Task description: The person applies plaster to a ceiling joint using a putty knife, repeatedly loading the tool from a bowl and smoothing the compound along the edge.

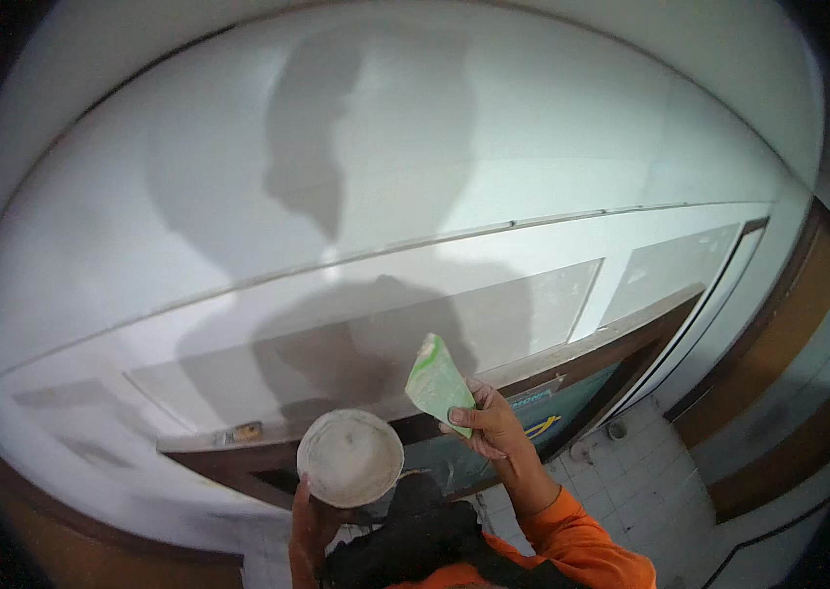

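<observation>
A round, pale tub (350, 457) with whitish paste-like residue inside rests in my left hand (311, 517). The fingers hold it from below and along its left side, partly hidden by the tub. My right hand (490, 422) grips a light green, flat putty spreader (438, 381), smeared with whitish material. Its wide end points up and left, in front of the wall panel (523, 309) and apart from the tub. The thumb presses on its near face, with the fingers behind.
Ahead rises a white wall (592, 128) with my shadow on it and a thin ledge line across. Below runs a brown wooden frame (229, 468) around glass. A small yellowish-brown object (244, 432) lies on the sill. Tiled floor (621, 491) shows far below at right.
</observation>
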`<state>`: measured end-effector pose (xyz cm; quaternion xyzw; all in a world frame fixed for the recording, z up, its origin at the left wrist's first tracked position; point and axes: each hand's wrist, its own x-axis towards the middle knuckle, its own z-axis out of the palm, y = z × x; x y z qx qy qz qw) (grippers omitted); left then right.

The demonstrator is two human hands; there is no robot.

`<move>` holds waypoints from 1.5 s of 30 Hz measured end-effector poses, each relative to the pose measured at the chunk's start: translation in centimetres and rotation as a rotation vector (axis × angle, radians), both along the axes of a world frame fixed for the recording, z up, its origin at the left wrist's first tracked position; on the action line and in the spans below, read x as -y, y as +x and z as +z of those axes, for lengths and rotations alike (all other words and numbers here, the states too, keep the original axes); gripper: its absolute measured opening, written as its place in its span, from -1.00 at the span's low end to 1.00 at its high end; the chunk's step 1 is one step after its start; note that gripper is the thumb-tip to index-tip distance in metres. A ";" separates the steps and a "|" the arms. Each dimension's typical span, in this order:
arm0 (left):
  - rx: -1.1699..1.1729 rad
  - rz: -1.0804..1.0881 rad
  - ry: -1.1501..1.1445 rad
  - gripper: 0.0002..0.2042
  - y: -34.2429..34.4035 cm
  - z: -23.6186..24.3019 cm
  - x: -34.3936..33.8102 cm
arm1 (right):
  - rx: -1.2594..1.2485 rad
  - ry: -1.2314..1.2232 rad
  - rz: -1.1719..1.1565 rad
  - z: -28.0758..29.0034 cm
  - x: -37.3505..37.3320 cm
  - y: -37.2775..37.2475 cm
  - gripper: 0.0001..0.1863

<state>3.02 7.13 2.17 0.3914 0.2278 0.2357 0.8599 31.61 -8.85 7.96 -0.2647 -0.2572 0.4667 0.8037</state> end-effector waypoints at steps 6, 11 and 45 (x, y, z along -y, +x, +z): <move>-0.239 0.005 0.805 -0.33 0.7 4.8 2.4 | 0.179 0.143 -0.271 8.8 2.4 2.5 -0.43; -0.144 0.011 0.595 -0.31 0.1 2.3 2.1 | 0.694 0.303 -0.911 16.9 2.6 8.9 -0.36; -0.063 0.054 0.038 -0.26 -2.2 -4.7 -2.6 | 1.342 -0.213 -2.282 29.8 -4.0 20.6 -0.49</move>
